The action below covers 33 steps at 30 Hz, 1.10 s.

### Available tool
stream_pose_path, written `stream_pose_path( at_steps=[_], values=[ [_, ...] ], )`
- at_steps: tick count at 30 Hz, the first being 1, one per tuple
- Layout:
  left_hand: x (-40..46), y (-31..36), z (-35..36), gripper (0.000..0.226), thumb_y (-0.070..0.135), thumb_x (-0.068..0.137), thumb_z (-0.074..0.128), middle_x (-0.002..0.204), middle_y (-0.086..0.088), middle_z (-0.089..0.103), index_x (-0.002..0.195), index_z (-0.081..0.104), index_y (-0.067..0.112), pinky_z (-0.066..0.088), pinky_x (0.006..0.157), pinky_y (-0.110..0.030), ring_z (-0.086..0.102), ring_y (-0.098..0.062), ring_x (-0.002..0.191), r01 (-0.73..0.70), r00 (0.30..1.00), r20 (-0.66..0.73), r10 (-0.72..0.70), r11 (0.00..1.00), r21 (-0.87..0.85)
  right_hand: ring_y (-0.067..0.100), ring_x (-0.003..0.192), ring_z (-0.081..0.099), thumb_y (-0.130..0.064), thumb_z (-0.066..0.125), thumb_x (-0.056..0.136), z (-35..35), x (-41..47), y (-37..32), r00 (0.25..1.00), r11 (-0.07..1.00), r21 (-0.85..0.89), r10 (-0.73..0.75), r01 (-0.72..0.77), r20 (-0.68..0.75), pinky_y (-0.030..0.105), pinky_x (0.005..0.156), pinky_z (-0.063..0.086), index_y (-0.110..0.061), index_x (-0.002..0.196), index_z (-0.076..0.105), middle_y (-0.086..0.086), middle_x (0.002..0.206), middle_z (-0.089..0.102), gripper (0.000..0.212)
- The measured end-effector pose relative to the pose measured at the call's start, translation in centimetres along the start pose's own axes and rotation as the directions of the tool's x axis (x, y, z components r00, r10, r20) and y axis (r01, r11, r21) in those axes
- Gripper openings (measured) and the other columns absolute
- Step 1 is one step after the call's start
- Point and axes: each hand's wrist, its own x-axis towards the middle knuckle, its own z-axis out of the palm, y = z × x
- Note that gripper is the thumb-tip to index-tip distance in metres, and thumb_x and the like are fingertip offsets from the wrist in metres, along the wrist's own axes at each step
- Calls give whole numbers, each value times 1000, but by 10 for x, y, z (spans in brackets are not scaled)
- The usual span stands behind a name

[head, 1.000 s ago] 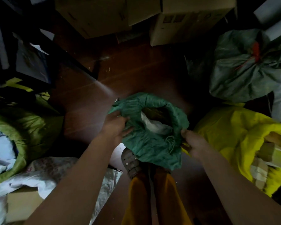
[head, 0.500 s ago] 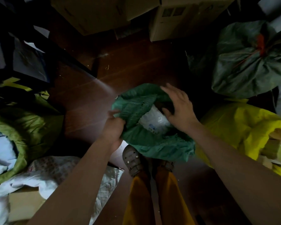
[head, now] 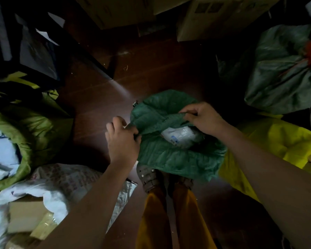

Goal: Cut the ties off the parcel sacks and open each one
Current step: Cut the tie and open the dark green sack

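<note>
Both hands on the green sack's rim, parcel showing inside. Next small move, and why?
Probably roll the rim outward and down with both hands. The left hand grips the near-left edge of the green sack and the right hand pinches the far edge, which is folded in over a white parcel. Its mouth is untied but only partly open.
</note>
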Motion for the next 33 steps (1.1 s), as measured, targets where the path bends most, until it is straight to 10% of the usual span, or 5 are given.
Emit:
stream_pose_path(
  at_steps=[8, 14, 18, 24, 33],
  values=[
    [10, 11, 6, 13, 5, 90, 55, 104, -12, 62, 97, 66, 3, 39, 68, -27, 55, -26, 81, 392, 907, 19, -421, 826, -405, 47, 75, 57, -8, 58, 94, 10, -4, -2, 999, 981, 190, 41, -40, -1, 50, 69, 51, -36, 85, 64, 38, 91, 59, 29],
    [15, 26, 21, 14, -4, 93, 38, 72, 0, 42, 92, 42, 9, 32, 56, -29, 39, -19, 71, 541, 789, 297, -538, 380, -750, 21, 53, 27, -6, 47, 98, 10, -5, 0, 999, 966, 258, 8, 1, -35, 25, 46, 26, -36, 80, 54, 4, 59, 33, 36],
    [12, 26, 21, 29, -3, 95, 33, 71, -3, 44, 84, 39, 24, 35, 55, -32, 44, -16, 62, 572, 729, 429, -534, 130, -810, 10, 80, 53, -3, 45, 99, 11, -8, -7, 998, 958, 286, 43, -25, -55, 25, 77, 40, -29, 77, 64, -5, 84, 61, 39],
    [4, 19, 13, 35, -7, 92, 36, 61, 4, 44, 82, 44, 26, 29, 45, -25, 36, -3, 45, 426, 887, 309, -344, 347, -836, 15, 132, 42, -31, 75, 83, 13, -18, -5, 981, 994, -32, 107, -103, 160, 36, 112, 35, -31, 114, 60, -3, 140, 48, 34],
    [3, -5, 13, 34, 6, 74, 77, 109, -3, 31, 104, 62, 6, 25, 86, 4, 30, -2, 94, -7, 982, 159, 98, 871, -492, 16, 97, 48, -12, 63, 93, 12, -16, 3, 974, 983, -146, -135, 110, -181, 11, 82, 32, -3, 105, 71, 6, 99, 48, 17]
  ],
)
